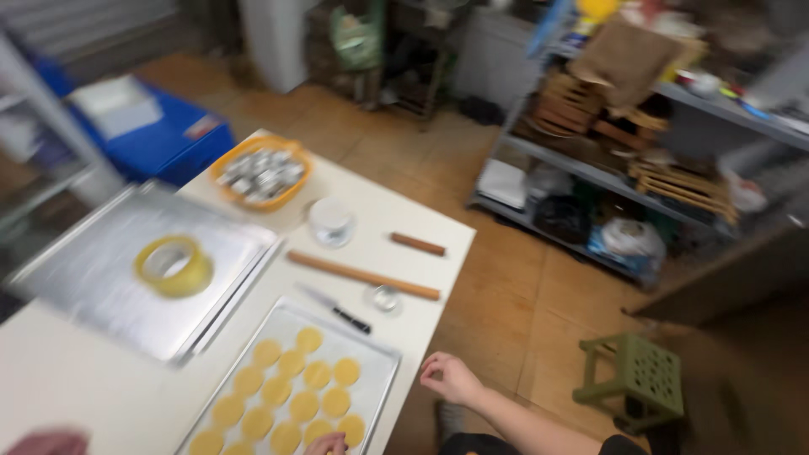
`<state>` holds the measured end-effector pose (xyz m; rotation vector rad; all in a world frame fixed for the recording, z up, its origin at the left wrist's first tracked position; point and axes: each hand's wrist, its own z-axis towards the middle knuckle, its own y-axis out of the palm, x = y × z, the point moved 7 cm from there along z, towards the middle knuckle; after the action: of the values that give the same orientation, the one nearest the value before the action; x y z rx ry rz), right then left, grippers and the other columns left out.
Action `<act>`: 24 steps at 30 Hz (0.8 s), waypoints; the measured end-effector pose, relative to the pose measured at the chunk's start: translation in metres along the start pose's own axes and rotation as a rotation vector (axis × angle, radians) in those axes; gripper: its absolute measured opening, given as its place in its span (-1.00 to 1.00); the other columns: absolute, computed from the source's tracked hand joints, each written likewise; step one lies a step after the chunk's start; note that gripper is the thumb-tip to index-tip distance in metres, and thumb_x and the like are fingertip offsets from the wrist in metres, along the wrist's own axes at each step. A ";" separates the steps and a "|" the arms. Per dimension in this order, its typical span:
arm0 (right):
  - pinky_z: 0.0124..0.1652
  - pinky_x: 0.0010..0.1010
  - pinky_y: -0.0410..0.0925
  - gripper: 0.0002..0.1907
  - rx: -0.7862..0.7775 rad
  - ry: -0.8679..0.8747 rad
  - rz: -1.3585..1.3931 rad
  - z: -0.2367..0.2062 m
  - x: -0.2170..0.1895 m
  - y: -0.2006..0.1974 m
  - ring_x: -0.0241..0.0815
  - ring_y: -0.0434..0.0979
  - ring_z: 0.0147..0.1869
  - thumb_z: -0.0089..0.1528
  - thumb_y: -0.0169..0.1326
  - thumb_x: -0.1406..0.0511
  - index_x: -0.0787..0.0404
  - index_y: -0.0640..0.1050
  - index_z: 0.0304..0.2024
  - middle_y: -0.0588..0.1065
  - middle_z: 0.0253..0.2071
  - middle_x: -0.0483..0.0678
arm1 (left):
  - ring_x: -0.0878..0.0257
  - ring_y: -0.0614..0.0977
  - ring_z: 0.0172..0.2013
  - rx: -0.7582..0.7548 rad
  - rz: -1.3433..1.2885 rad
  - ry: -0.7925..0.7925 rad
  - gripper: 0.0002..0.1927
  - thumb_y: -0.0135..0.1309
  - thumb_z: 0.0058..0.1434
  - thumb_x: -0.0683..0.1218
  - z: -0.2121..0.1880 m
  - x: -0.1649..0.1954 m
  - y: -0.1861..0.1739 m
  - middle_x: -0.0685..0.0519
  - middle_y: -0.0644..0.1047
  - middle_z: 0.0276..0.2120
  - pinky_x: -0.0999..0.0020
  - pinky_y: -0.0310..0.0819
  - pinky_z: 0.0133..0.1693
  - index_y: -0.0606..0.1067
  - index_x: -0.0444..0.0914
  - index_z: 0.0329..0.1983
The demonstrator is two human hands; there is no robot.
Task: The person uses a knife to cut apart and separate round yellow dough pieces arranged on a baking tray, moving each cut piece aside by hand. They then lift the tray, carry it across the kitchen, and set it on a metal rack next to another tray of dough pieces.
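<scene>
Your right hand [451,377] hangs loosely curled, holding nothing, beside the table edge; your left fingertips [327,441] touch a flat round yellow dough disc [351,429] on the shiny metal tray [379,350], grip unclear

Not much of the person shows up here. The right hand [451,377] is bare, no glove, ring or watch that I can spot, and the forearm behind it is bare too, no sleeve reaching the wrist. Down at the bottom edge there's a bit of dark, blackish clothing, too cropped and blurry to say what kind. The left hand [327,443] is only a sliver of bare fingers [330,440] at the frame edge, also no glove.
</scene>
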<state>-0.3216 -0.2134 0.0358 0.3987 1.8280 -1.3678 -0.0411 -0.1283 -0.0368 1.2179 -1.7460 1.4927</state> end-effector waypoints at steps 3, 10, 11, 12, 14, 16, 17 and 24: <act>-0.05 -0.31 0.45 -0.70 0.027 0.173 0.003 -0.019 0.041 -0.024 -0.09 0.59 -0.06 0.19 0.30 0.18 0.31 0.63 -0.47 0.58 -0.11 -0.05 | 0.24 0.74 -0.30 -0.128 0.064 -0.005 -0.89 0.25 0.15 -0.07 0.036 0.036 0.024 0.05 0.72 -0.36 0.34 0.59 -0.19 0.63 -0.19 -0.41; -0.14 -0.44 0.50 -0.82 0.285 0.303 0.200 -0.070 0.148 -0.109 -0.24 0.63 -0.17 0.25 0.22 0.21 0.19 0.66 -0.22 0.57 -0.17 -0.05 | 0.27 0.73 -0.32 -0.198 0.136 0.091 -0.88 0.22 0.19 -0.07 0.105 0.123 0.117 0.05 0.72 -0.35 0.37 0.58 -0.22 0.65 -0.20 -0.29; -0.14 -0.44 0.49 -0.81 0.333 0.307 0.195 -0.079 0.168 -0.129 -0.25 0.63 -0.18 0.25 0.22 0.22 0.20 0.66 -0.19 0.56 -0.18 -0.05 | 0.28 0.73 -0.33 -0.189 0.128 0.124 -0.88 0.22 0.19 -0.07 0.122 0.139 0.146 0.05 0.71 -0.35 0.37 0.58 -0.22 0.65 -0.20 -0.27; -0.15 -0.44 0.49 -0.80 0.373 0.314 0.187 -0.091 0.189 -0.149 -0.27 0.63 -0.19 0.26 0.23 0.23 0.21 0.65 -0.15 0.56 -0.19 -0.06 | 0.28 0.72 -0.33 -0.178 0.113 0.156 -0.87 0.21 0.20 -0.07 0.131 0.153 0.172 0.05 0.71 -0.35 0.38 0.58 -0.23 0.65 -0.20 -0.25; -0.16 -0.46 0.47 -0.68 0.521 0.275 0.389 -0.108 0.231 -0.194 -0.30 0.59 -0.19 0.25 0.22 0.28 0.23 0.54 0.03 0.58 -0.20 -0.08 | 0.29 0.72 -0.34 -0.140 0.072 0.216 -0.85 0.20 0.20 -0.07 0.135 0.181 0.222 0.05 0.71 -0.34 0.38 0.58 -0.24 0.66 -0.20 -0.22; -0.19 -0.48 0.46 -0.55 0.663 0.300 0.454 -0.142 0.279 -0.239 -0.33 0.58 -0.21 0.24 0.21 0.32 0.24 0.44 0.16 0.58 -0.20 -0.10 | 0.30 0.72 -0.35 -0.110 0.009 0.260 -0.84 0.20 0.21 -0.07 0.141 0.204 0.265 0.06 0.71 -0.34 0.39 0.57 -0.24 0.66 -0.20 -0.18; -0.21 -0.49 0.46 -0.50 0.730 0.350 0.427 -0.162 0.304 -0.271 -0.35 0.58 -0.22 0.23 0.20 0.33 0.25 0.40 0.20 0.57 -0.20 -0.12 | 0.31 0.72 -0.35 -0.105 -0.026 0.286 -0.83 0.19 0.22 -0.07 0.136 0.221 0.286 0.06 0.71 -0.34 0.40 0.57 -0.25 0.66 -0.21 -0.17; -0.25 -0.52 0.41 -0.46 1.101 0.450 0.540 -0.288 0.421 -0.413 -0.33 0.59 -0.27 0.23 0.18 0.36 0.27 0.36 0.25 0.59 -0.19 -0.05 | 0.32 0.72 -0.25 -0.382 0.051 0.530 -0.77 0.16 0.19 -0.05 0.120 0.376 0.440 0.08 0.69 -0.26 0.39 0.51 -0.28 0.64 -0.18 -0.11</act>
<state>-0.9775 -0.1890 0.0179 1.7277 0.9426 -1.8408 -0.5788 -0.3602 0.0427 0.5267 -1.5966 1.2772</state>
